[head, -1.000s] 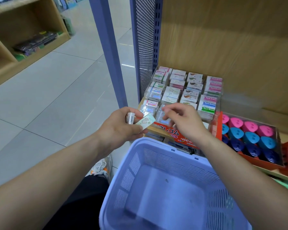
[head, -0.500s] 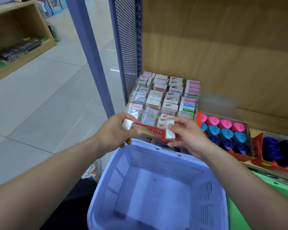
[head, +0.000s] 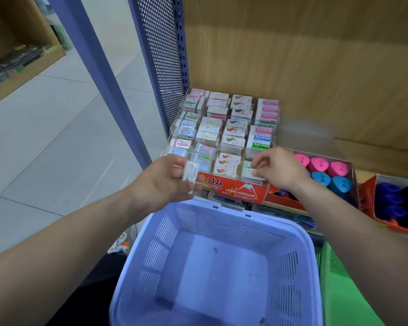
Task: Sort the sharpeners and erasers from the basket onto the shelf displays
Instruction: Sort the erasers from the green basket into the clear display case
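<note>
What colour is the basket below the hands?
Pale lavender-blue basket, best seen in the head view.

Tiled floor (head: 45,149) at 9 o'clock; blue post (head: 85,43), 11; wooden unit (head: 21,77) w/ dark pkgs (head: 12,61), poss. books, 10; sneaker (head: 123,243), 7.

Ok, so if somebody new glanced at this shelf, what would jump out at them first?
The two hands at the eraser display with its red HARD ERASER front: the left hand holds a wrapped eraser by its front left corner, the right hand pinches a pale eraser at its front right compartment. Then the big lilac basket below them, and the pink and blue sharpeners in an orange box right of the display.
</note>
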`<state>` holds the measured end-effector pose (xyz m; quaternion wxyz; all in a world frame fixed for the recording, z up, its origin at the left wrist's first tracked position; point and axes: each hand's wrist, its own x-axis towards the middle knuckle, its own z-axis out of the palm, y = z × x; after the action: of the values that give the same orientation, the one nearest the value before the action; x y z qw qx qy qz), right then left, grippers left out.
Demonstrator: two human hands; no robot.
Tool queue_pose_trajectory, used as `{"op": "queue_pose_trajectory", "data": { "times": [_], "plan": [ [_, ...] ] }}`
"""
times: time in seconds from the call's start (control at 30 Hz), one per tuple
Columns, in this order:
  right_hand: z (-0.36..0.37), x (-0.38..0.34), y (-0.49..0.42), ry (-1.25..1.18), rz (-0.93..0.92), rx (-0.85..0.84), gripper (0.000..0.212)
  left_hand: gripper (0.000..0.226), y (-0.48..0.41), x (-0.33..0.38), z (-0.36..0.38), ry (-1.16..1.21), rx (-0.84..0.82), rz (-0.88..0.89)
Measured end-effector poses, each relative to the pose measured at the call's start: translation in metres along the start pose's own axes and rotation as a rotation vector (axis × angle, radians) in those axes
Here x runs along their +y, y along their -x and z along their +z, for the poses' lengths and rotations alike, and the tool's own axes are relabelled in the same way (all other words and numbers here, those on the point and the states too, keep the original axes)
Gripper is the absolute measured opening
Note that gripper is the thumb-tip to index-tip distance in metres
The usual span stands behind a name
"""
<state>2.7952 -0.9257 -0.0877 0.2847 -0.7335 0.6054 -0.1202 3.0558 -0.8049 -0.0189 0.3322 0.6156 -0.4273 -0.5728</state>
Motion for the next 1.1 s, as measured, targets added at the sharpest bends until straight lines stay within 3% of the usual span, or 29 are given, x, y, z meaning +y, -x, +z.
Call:
{"op": "queue_pose_trajectory", "data": {
  "times": [0.2,0.27,0.37,0.53,0.73,0.97,1.1],
  "plan": [
    [0.008,0.011,-0.007,0.171,-0.055,-0.11,0.007,0.024,-0.01,0.003,0.003,0.031,0.008,0.047],
    [0.007,0.011,-0.006,0.205,-0.074,-0.18,0.015,0.024,-0.011,0.002,0.004,0.028,0.013,0.055],
    [-0.001,0.012,0.001,0.083,-0.075,-0.125,0.023,0.028,-0.011,0.001,0.005,0.03,0.008,0.056],
    [-0.022,-0.009,0.027,-0.168,-0.086,0.081,0.016,0.033,-0.007,0.006,0.011,0.017,0.001,0.07],
    [-0.023,-0.064,0.063,-0.645,-0.166,-0.154,0.017,0.029,0.0,0.012,0.019,0.06,0.007,0.092],
    [-0.003,-0.074,0.067,-0.584,-0.196,-0.228,0.015,0.02,0.004,0.006,0.015,0.033,0.05,0.13],
    [0.009,-0.059,0.055,-0.505,-0.171,-0.205,0.011,0.025,0.003,-0.006,0.002,-0.239,0.06,0.115]
  ]
}}
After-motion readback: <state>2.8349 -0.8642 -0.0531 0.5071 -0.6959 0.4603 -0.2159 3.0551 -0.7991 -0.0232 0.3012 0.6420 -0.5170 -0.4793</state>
